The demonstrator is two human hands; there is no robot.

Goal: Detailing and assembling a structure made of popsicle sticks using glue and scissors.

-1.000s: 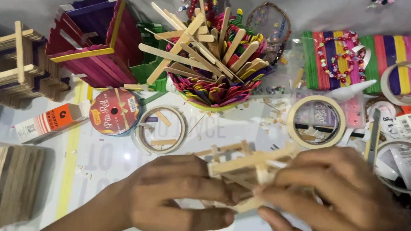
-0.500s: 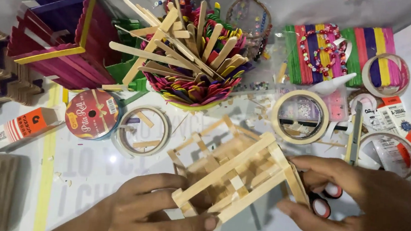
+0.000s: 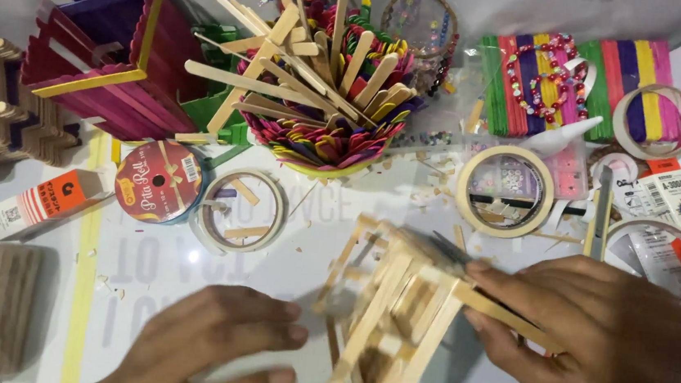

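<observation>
Sitting on white table (image 3: 303,238), stick frame (image 3: 395,319) is blurring low centre, between both hands. Right hand (image 3: 599,337) is closing fingers on frame's right edge, thumb pressing top stick. Left hand (image 3: 212,345) is lying half-curled just left of frame, holding nothing, not touching. Behind frame: bowl of sticks (image 3: 321,132), purple stick box (image 3: 107,48), tape ring (image 3: 505,189), ribbon spool (image 3: 157,192).
</observation>
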